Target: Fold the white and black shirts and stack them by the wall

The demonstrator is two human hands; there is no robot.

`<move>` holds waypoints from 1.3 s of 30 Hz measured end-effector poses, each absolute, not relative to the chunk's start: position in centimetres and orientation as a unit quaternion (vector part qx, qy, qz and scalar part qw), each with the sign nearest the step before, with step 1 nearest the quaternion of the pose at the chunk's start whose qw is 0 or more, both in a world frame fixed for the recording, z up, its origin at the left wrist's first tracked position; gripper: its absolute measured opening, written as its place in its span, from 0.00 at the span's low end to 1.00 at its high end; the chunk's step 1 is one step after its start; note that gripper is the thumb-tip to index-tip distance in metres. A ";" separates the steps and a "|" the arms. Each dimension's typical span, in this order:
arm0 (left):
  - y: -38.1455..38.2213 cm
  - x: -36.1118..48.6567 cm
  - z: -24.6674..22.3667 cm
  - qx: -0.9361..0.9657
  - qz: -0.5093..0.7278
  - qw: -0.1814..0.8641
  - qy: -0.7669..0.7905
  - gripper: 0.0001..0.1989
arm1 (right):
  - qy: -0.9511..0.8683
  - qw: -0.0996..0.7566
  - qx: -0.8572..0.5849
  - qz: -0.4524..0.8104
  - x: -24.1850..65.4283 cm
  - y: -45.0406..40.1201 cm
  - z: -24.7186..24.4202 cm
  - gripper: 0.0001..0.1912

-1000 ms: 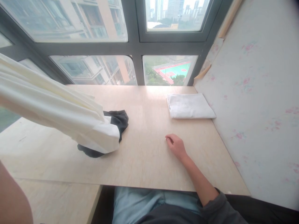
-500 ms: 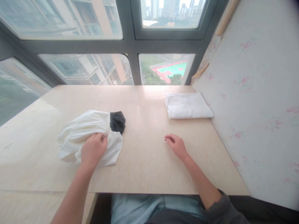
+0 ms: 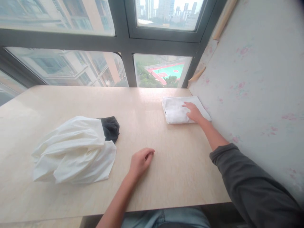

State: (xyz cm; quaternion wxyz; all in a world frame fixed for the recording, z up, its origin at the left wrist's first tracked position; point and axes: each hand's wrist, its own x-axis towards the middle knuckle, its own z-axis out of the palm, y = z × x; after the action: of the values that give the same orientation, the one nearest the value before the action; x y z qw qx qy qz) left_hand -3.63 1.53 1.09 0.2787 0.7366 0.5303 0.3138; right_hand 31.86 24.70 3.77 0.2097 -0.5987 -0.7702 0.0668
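Observation:
A crumpled white cloth point(image 3: 71, 148) lies on the left part of the table, with a black cloth point(image 3: 111, 128) poking out at its right end. My left hand point(image 3: 140, 161) rests over the middle of the table, right of the white cloth and apart from it. Its fingers are curled together; whether anything is inside them is hidden. At the back right lies a flat, folded white cloth point(image 3: 172, 110). Over that folded cloth is my right hand point(image 3: 192, 111), its fingers spread and holding nothing.
The pale table point(image 3: 142, 133) ends at a dark window frame point(image 3: 163, 46) at the back. Along the right side stands a wall point(image 3: 261, 79) with pink flower patterns and peeling paper near the window.
My left hand has let go of the crumpled white cloth and moved right. My right hand has reached forward onto the folded cloth, its fingers opening. The view has shifted slightly.

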 end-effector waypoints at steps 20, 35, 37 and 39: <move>1.7 -3.5 0.9 0.692 0.344 0.290 0.565 0.10 | -0.679 0.113 -0.725 -0.031 30.1 23.5 3.6 0.18; 1.9 -3.7 0.6 0.693 0.353 0.291 0.558 0.10 | -0.705 0.176 -0.686 -0.023 32.9 21.0 6.8 0.15; 1.9 -3.7 0.5 0.693 0.355 0.290 0.557 0.10 | -0.704 0.172 -0.689 -0.018 32.8 20.7 6.7 0.14; 1.9 -3.7 0.5 0.693 0.357 0.290 0.556 0.10 | -0.704 0.172 -0.689 -0.014 32.6 20.5 6.6 0.14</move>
State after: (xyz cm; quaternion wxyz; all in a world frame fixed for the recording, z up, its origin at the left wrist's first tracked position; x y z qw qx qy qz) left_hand -3.71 1.92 0.52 0.2896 0.6927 0.5555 0.3573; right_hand 32.58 20.55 6.59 0.1715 -0.6886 -0.7045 -0.0145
